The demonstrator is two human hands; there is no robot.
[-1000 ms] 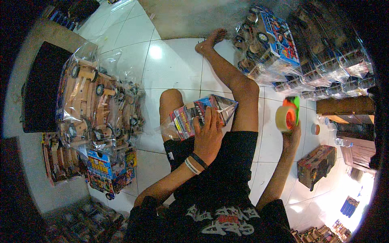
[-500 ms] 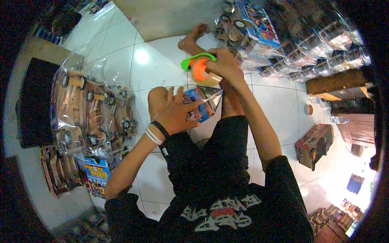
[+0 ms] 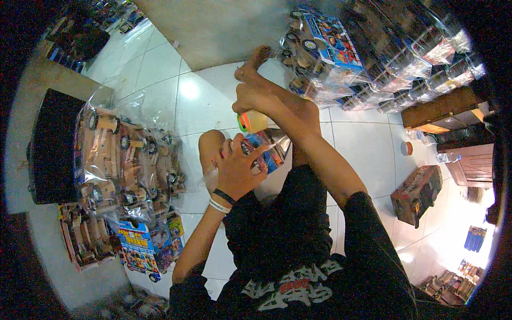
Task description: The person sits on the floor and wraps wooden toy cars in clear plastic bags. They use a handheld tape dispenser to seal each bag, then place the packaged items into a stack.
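Observation:
My left hand (image 3: 241, 169) rests across a small printed package (image 3: 274, 156) in shiny clear plastic, gripping it between my knees with the fingers partly spread. Just beyond it, my right hand (image 3: 254, 99) is closed round a green and orange tape dispenser (image 3: 242, 122). The pale tape roll (image 3: 257, 122) shows below that hand, close to the package's far end. The right fingers mostly hide the dispenser's handle, and I cannot tell whether the tape touches the plastic.
Plastic-bagged wooden toy trucks (image 3: 125, 160) stand at the left, near a printed card (image 3: 140, 248). More wrapped toys (image 3: 330, 48) are stacked at the far right. A worn dark box (image 3: 416, 194) sits on the tiled floor (image 3: 362, 154) at the right.
My right hand has swung left and nearer with the tape dispenser, bringing it down to the package's far end. My left hand stays on the package, slightly lower in view.

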